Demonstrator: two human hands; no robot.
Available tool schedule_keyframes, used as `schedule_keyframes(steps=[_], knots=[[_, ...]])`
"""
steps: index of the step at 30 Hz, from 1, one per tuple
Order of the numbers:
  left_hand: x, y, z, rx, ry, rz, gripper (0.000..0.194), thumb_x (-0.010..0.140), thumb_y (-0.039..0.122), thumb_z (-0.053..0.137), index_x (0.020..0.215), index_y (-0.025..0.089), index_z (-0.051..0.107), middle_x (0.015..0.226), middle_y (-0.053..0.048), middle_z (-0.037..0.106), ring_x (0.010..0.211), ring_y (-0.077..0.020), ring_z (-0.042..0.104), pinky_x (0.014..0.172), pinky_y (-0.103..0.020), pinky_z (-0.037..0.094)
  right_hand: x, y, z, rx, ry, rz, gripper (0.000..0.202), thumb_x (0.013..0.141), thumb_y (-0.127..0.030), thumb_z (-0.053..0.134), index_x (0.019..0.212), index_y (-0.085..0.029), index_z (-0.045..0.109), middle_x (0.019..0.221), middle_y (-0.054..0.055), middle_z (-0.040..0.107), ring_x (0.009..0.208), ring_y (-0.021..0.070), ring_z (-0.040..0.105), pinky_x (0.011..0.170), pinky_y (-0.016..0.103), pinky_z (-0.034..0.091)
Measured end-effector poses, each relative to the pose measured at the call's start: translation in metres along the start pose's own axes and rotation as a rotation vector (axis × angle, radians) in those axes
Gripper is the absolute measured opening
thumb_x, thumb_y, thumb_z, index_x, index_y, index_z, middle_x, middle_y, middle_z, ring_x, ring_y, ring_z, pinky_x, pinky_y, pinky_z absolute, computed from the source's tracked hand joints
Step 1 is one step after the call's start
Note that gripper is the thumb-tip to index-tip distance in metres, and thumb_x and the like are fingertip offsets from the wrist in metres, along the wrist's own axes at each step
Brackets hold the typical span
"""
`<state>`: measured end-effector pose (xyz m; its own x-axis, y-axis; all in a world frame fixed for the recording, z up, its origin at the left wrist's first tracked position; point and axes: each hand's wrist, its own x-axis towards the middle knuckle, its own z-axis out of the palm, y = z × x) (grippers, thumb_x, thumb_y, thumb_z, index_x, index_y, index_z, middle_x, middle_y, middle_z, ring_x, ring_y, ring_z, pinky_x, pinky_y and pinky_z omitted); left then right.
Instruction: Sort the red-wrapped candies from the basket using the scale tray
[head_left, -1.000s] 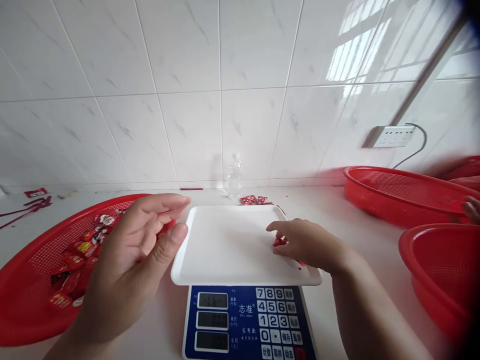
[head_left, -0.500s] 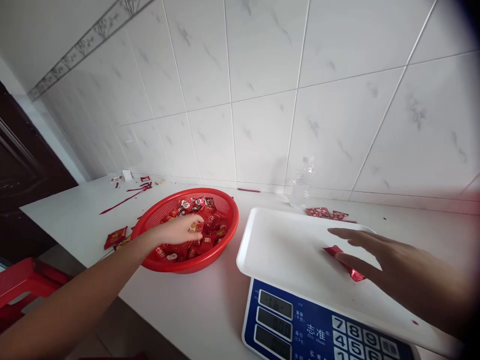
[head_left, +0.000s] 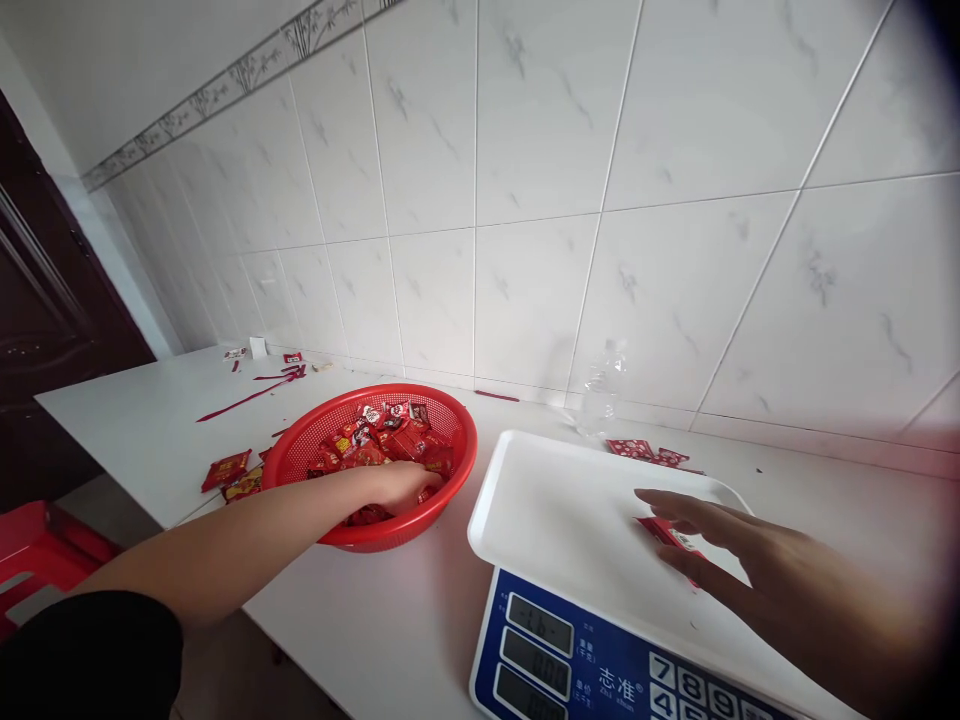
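My left hand (head_left: 409, 487) reaches down into a red perforated plastic basket (head_left: 330, 408), in among red-wrapped candy packets (head_left: 401, 440). Its fingertips are hidden by the packets and the basket's side, so I cannot see what they hold. Over the white tray (head_left: 555, 490) of a blue digital scale (head_left: 592, 660), my right hand (head_left: 720, 540) hovers with its fingers stretched out and the thumb apart from them. A red packet (head_left: 664, 533) lies on the tray beneath that hand, partly covered by the thumb and fingers.
Behind the tray stand a clear plastic bottle (head_left: 602, 390) and several patterned red packets (head_left: 645, 453). Left of the basket lie loose red packets (head_left: 227, 470) and a dark red ribbon (head_left: 255, 397). A red stool (head_left: 45, 555) stands beside the white table (head_left: 112, 410).
My left hand has gone deeper into the basket, toward its right front side. My right hand stays above the scale tray, slightly shifted, and the red packet there now sits differently. The view has tilted slightly.
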<state>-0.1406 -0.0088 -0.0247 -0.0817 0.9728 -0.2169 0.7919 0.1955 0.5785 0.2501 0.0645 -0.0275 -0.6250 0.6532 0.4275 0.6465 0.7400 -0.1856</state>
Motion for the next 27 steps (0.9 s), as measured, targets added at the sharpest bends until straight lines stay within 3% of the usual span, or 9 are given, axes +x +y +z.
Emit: schedule_keyframes(steps=[3,8,12,14,17,19,22,24,27], knots=[[-0.005,0.003,-0.018,-0.074,-0.003,-0.041,0.037,0.055,0.021,0.074,0.091,0.024,0.07,0.081,-0.003,0.071,0.075,-0.0271,0.066,0.068,-0.034,0.048,0.0,-0.002,-0.003,0.002,0.035,-0.013,0.039,0.092,-0.053,0.047,0.122,-0.034,0.065,0.11,0.002,0.074,0.086,0.0255,0.074,0.063,0.036,0.061],[-0.016,0.007,-0.056,-0.241,0.125,-0.067,0.049,0.06,0.026,0.074,0.107,0.024,0.062,0.115,-0.006,0.062,0.104,-0.0275,0.06,0.08,-0.033,0.049,0.0,-0.003,-0.003,0.006,0.039,-0.046,0.037,0.094,-0.049,0.046,0.123,-0.034,0.064,0.111,0.001,0.074,0.086,0.0236,0.074,0.063,0.034,0.061],[-0.024,0.024,-0.062,-0.424,0.158,-0.005,0.05,0.065,0.032,0.076,0.109,0.024,0.056,0.115,-0.006,0.06,0.101,-0.0247,0.062,0.081,-0.035,0.05,0.001,-0.009,-0.004,0.016,0.081,-0.075,0.037,0.095,-0.046,0.045,0.123,-0.031,0.064,0.111,0.004,0.074,0.089,0.0258,0.074,0.063,0.035,0.061],[-0.025,0.042,-0.052,-0.514,0.143,0.061,0.048,0.068,0.036,0.075,0.11,0.026,0.053,0.104,-0.003,0.063,0.092,-0.0215,0.065,0.079,-0.035,0.052,0.003,-0.018,-0.005,0.05,0.094,-0.066,0.037,0.094,-0.044,0.047,0.123,-0.029,0.064,0.107,0.005,0.075,0.086,0.0262,0.074,0.066,0.037,0.062],[-0.025,0.08,-0.025,-0.735,0.145,0.208,0.045,0.068,0.032,0.077,0.104,0.025,0.053,0.094,0.0,0.063,0.083,-0.0165,0.064,0.077,-0.032,0.052,0.006,-0.041,-0.008,0.213,0.055,-0.008,0.04,0.093,-0.041,0.049,0.129,-0.027,0.059,0.106,0.007,0.075,0.084,0.0247,0.073,0.073,0.039,0.061],[-0.027,0.108,0.0,-0.849,0.143,0.323,0.04,0.068,0.026,0.078,0.101,0.025,0.055,0.091,0.002,0.062,0.081,-0.0143,0.062,0.076,-0.029,0.052,0.009,-0.059,-0.009,0.394,0.001,0.045,0.05,0.093,-0.042,0.049,0.141,-0.026,0.047,0.109,0.01,0.073,0.083,0.023,0.073,0.072,0.038,0.061],[-0.033,0.143,0.034,-0.761,0.126,0.459,0.033,0.075,0.022,0.072,0.105,0.027,0.058,0.095,0.001,0.064,0.09,-0.0157,0.062,0.081,-0.029,0.051,0.014,-0.079,-0.01,0.629,-0.024,0.069,0.066,0.093,-0.042,0.048,0.152,-0.023,0.024,0.113,0.013,0.07,0.08,0.0212,0.07,0.072,0.039,0.06],[-0.035,0.158,0.05,-0.656,0.188,0.546,0.033,0.081,0.023,0.067,0.112,0.029,0.058,0.107,0.0,0.064,0.104,-0.0179,0.06,0.092,-0.03,0.048,0.018,-0.084,-0.011,0.715,-0.002,0.088,0.062,0.094,-0.036,0.047,0.151,-0.022,0.026,0.099,0.009,0.072,0.075,0.0197,0.068,0.07,0.039,0.058],[-0.032,0.169,0.062,-0.568,0.314,0.616,0.034,0.088,0.027,0.06,0.121,0.03,0.055,0.119,-0.001,0.063,0.113,-0.019,0.057,0.1,-0.032,0.045,0.021,-0.079,-0.014,0.84,0.064,0.172,0.045,0.094,-0.028,0.046,0.139,-0.025,0.045,0.088,0.004,0.07,0.073,0.017,0.065,0.068,0.036,0.057]])
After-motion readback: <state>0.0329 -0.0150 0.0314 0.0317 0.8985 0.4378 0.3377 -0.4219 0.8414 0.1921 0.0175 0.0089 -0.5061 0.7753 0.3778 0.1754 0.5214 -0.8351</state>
